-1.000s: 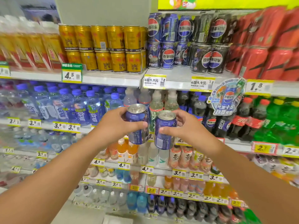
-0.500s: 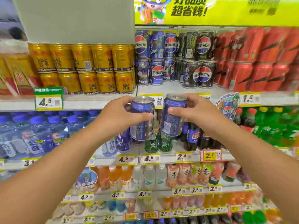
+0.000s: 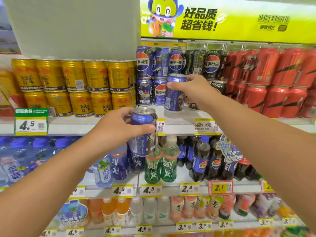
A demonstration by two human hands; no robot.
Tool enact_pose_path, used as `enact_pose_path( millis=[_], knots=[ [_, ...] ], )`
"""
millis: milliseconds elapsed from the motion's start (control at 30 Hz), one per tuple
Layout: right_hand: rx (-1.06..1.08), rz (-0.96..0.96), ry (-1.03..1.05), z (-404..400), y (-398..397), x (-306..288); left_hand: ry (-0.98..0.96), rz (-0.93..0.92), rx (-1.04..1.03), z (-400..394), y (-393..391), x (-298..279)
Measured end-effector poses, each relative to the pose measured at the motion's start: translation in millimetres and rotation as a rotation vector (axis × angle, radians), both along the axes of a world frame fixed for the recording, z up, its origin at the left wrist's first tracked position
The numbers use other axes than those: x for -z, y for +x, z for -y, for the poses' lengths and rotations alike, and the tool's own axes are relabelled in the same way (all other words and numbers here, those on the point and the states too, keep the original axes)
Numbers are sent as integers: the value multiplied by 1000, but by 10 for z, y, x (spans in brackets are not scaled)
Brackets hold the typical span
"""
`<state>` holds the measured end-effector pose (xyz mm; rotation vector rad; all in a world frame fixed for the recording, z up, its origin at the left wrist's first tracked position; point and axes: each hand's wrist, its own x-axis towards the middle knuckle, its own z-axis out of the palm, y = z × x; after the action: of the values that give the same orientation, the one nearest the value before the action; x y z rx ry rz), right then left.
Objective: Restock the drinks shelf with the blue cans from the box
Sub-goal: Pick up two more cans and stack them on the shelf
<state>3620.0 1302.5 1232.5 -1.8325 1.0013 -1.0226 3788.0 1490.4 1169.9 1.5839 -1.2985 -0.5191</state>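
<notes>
Two bare forearms, no sleeves in view. Left hand [image 3: 118, 126] and right hand [image 3: 193, 88]: no gloves, rings, watch or wristband visible. Short, unpainted nails.

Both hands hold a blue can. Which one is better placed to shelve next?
Right. The right hand already has its blue aluminium can at the top shelf, in front of the stacked blue cans. The left hand holds its blue can lower, in front of the shelf edge.

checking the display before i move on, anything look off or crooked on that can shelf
Nothing looks spilled or damaged. The only gap is the front of the top shelf, where the right hand is setting a blue can; stacked blue cans behind stand upright.
</notes>
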Motion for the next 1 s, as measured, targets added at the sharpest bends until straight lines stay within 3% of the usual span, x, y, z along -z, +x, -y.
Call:
enact_pose_path(
  millis=[467, 833, 1000],
  knots=[
    [293, 64, -46, 833, 497, 374, -7, -6, -13, 161, 82, -51],
    [437, -351, -312, 651, 431, 473, -23, -68, 68, 154, 115, -32],
    [449, -508, -333, 564, 455, 493, -23, -70, 69, 158, 150, -28]
  ],
)
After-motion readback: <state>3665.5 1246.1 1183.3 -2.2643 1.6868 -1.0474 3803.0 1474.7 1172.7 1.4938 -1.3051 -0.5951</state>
